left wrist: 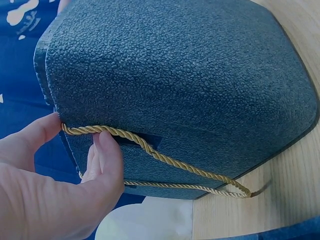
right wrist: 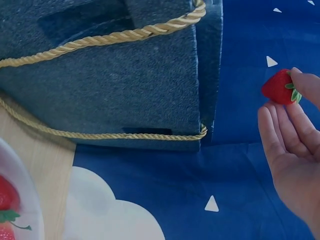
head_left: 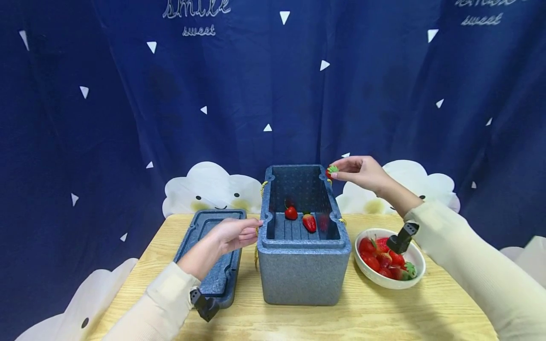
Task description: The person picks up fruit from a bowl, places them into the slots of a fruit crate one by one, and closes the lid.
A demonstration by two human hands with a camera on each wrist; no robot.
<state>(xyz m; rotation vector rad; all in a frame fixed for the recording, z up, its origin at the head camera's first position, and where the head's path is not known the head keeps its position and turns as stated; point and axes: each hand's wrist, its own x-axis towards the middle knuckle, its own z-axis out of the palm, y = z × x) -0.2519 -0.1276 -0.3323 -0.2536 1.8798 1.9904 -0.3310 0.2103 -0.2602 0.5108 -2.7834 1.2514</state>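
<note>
My right hand pinches a red strawberry with green leaves between thumb and fingertips, just above the far right rim of a blue-grey foam box. Inside the box lie another strawberry and a small round red fruit with a stem, which looks like a cherry. At the box's left side, my left hand touches the rim with its thumb. In the left wrist view a finger of that hand rests against the gold rope on the box wall.
A white bowl of several red fruits, some strawberries, stands right of the box. Left of the box, partly behind my left arm, lies the foam lid. The wooden table backs onto a dark blue curtain with white triangles and clouds.
</note>
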